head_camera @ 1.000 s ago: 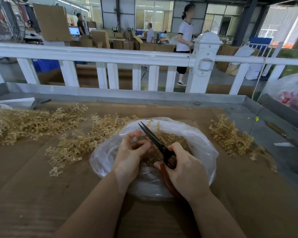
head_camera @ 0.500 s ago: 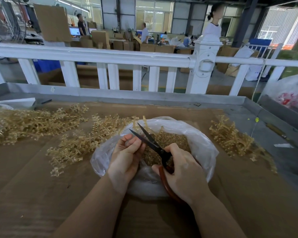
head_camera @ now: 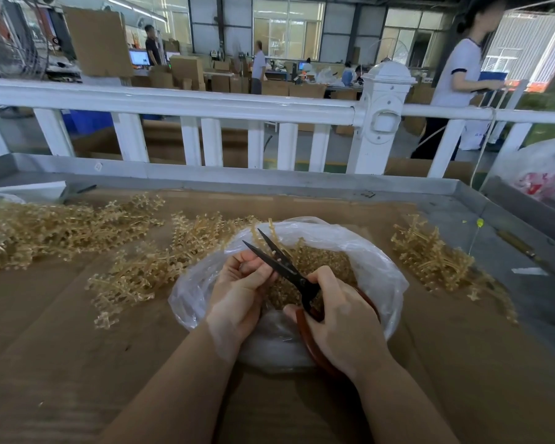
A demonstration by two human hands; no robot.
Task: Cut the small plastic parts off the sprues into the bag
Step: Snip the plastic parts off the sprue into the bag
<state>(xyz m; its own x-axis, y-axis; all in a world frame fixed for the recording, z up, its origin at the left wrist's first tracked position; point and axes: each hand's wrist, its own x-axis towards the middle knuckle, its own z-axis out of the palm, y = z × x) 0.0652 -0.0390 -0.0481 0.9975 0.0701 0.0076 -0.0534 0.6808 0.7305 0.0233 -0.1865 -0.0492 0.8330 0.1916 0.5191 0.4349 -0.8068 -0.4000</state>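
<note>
Cardboard-covered table (head_camera: 61, 347) under both hands. Uncut sprues (head_camera: 61, 229) heaped left of left hand (head_camera: 237, 293), which pinches a sprue over bag (head_camera: 375, 267). Scissors (head_camera: 279, 261) in right hand (head_camera: 343, 318), fingers curled round handles, blades parted, pointing up-left just beyond left fingertips.
</note>
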